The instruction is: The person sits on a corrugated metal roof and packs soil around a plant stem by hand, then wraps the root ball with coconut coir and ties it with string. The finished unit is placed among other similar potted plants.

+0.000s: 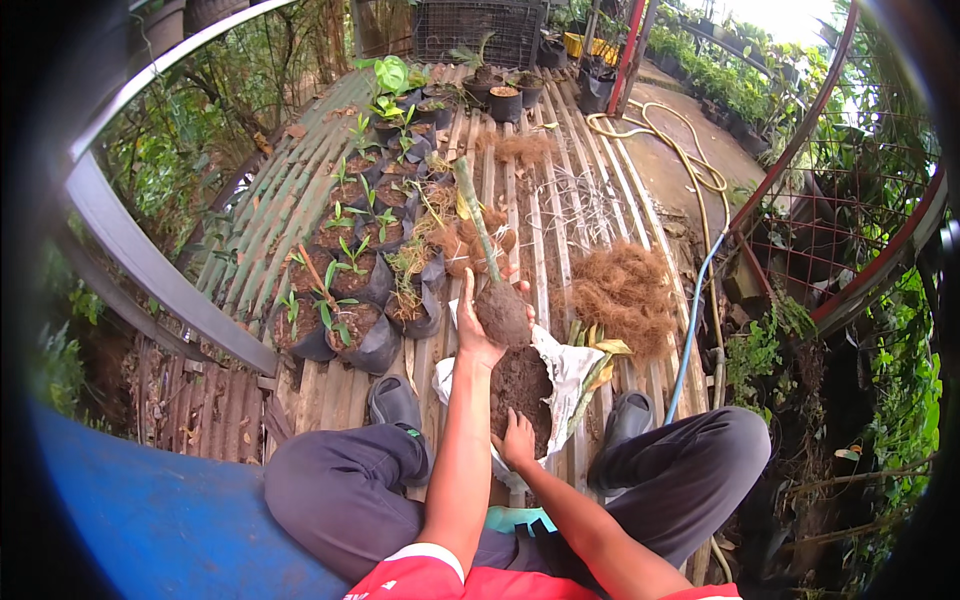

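Note:
My left hand [478, 338] reaches forward and is closed around a ball of dark soil [503, 312]. A thick green stem cutting [474, 215] stands up out of this ball, leaning a little to the left. Below it, a white sack [566, 362] lies opened between my feet with loose dark soil [522, 385] on it. Resting on the near part of that soil is my right hand [517, 442], its fingers apart and nothing visible in them.
Several black bags of seedlings [362, 330] stand in rows at the left. Brown coir fibre [625, 298] lies at the right, beside a blue hose [690, 330]. A corrugated sheet [290, 180] forms the work surface. Red-framed mesh [835, 230] borders the right; potted plants [505, 102] stand farther back.

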A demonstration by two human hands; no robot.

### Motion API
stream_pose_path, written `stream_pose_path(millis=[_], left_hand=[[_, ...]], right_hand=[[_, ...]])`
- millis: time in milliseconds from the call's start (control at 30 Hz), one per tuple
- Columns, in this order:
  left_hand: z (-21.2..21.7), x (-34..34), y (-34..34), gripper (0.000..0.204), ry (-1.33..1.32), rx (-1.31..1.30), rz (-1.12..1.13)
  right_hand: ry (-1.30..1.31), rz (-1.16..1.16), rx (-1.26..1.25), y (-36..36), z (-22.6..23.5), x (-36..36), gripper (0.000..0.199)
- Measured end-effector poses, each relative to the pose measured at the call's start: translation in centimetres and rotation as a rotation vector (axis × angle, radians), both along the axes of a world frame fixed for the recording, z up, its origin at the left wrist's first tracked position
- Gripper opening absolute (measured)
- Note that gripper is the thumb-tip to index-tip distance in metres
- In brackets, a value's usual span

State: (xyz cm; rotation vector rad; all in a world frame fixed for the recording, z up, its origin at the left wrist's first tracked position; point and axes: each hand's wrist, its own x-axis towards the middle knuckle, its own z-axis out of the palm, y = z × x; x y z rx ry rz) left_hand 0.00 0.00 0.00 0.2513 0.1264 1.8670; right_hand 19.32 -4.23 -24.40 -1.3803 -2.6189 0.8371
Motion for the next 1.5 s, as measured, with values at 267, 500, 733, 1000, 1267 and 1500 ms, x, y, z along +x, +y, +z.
stream_pose_path(millis=[267, 500, 733, 1000, 1267, 1500], left_hand=[[-1.1, -0.9, -0.1, 0.065, 0.031, 0.018, 0.01], [-2.0, -1.2, -0.1, 0.062, 0.021, -0.041, 0.01], [-2.9, -0.5, 0.4, 0.06, 0.027, -0.106, 0.013], [-3.2, 0.2, 0.7, 0.057, -0.001, -0.173, -0.004], [-2.9, 0.8, 0.9, 0.056, 0.022, -0.253, 0.006], [-3.5, 1.1, 1.2, 0.056, 0.029, -0.208, 0.0]], right_hand=[[0.084, 0.003, 0.034, -0.3, 0.9, 0.9, 0.07], [0.131, 0.037, 0.037, -0.1, 1.8, 1.7, 0.055], [0.139, 0.062, 0.066, -0.8, 0.7, 0.4, 0.065], [0.152, 0.096, 0.084, -1.1, 1.0, 2.1, 0.049], [0.334, -0.009, 0.018, -0.5, 0.2, 2.2, 0.045], [0.495, -0.357, -0.229, 1.6, -0.4, 0.8, 0.05]])
